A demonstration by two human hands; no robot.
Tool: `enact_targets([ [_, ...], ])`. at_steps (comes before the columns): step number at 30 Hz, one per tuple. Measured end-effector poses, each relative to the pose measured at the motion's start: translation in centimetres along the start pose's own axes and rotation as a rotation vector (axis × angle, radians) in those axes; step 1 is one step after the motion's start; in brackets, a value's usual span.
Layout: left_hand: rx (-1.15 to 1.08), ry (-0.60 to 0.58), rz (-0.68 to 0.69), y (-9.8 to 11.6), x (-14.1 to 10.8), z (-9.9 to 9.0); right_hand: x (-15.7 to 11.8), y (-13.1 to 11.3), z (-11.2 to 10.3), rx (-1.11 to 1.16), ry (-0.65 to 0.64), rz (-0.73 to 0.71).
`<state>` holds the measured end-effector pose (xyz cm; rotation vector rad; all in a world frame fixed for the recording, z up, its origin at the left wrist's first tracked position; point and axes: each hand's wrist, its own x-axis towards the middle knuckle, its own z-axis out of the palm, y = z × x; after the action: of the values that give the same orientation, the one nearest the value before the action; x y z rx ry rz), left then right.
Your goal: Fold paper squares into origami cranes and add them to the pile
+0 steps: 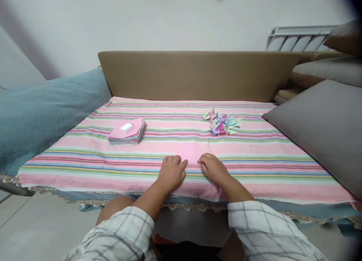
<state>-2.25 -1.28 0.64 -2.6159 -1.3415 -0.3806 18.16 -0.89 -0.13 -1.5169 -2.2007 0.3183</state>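
A sheet of pink origami paper (190,151) lies on the striped cloth between my hands, its colour close to the cloth's pink. My left hand (171,173) is curled at its near left corner, thumb and forefinger on the edge. At the near right corner, my right hand (213,167) pinches the paper with thumb and forefinger. Beyond it to the right is a heap of small folded paper pieces (222,123) in pink, purple, green and blue. A stack of coloured paper (127,135) sits to the left, with a small white block (127,127) on top.
The striped cloth (85,155) covers a sofa seat. Behind it stands the brown backrest (198,74). A blue covered armrest (53,110) borders the left side, and grey cushions (322,129) are piled on the right. A white radiator (299,38) is on the back wall.
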Motion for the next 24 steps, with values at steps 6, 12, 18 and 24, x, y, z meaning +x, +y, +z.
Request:
enact_targets([
  [6, 0.024, -0.028, 0.005, 0.3, 0.0, -0.2, 0.0, 0.2, 0.2, -0.005, 0.008, -0.005],
  [12, -0.089, -0.028, -0.028, -0.3, 0.1, -0.2, -0.1, 0.1, 0.1, 0.017, 0.027, -0.007],
  [18, -0.222, 0.099, -0.404, -2.8, 0.2, -0.1, 0.0, 0.7, -0.3, 0.15, 0.107, 0.017],
  [24, -0.287, 0.026, -0.51, -3.3, 0.2, -0.1, 0.0, 2.1, -0.3, 0.061, 0.135, 0.218],
])
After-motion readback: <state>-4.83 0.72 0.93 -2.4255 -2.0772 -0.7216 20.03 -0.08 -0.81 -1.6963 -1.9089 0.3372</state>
